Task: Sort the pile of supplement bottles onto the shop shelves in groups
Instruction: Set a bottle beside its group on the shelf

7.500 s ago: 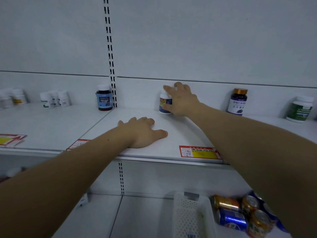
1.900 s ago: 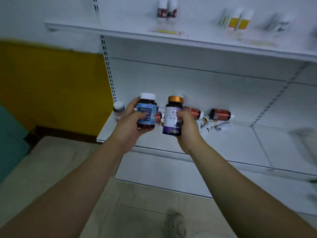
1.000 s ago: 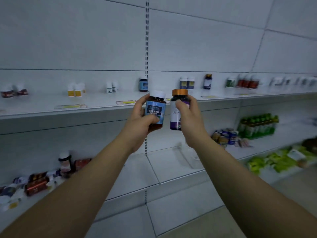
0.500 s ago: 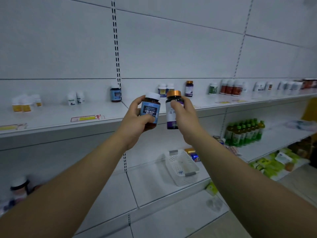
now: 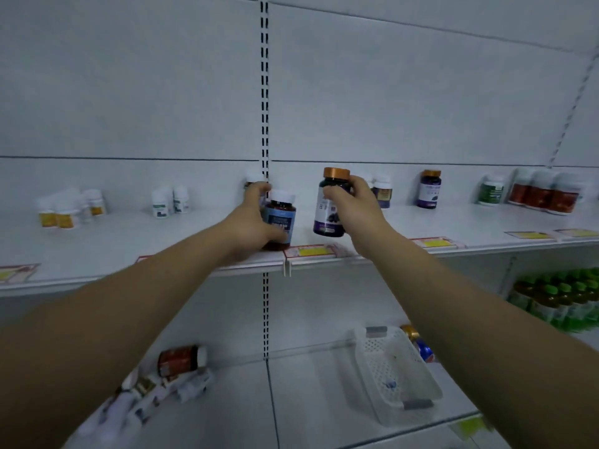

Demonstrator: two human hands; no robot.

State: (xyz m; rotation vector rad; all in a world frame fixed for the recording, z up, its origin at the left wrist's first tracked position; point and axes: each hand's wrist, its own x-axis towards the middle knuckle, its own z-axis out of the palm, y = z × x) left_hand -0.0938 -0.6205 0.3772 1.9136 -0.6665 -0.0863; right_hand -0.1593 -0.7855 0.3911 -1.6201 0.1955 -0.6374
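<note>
One half-hidden bottle point(image 5: 254, 177) sits behind left grip point(image 5: 249, 225), clamped on blue-label bottle point(image 5: 283, 218); right grip point(image 5: 353, 212) clamps purple-label bottle point(image 5: 327, 217); basket point(image 5: 398, 377) contents unclear.

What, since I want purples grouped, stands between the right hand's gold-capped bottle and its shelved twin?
Two white-capped bottles stand far back on the shelf between the held bottle and its twin; the path in front looks free.

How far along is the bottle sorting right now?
Done: groups stand along the upper shelf, such as the yellow-label bottles and red-label bottles. In hand: left hand holds a blue-label bottle at the shelf front; right hand holds a gold-capped bottle. Left: a pile of bottles lies on the lower shelf.
</note>
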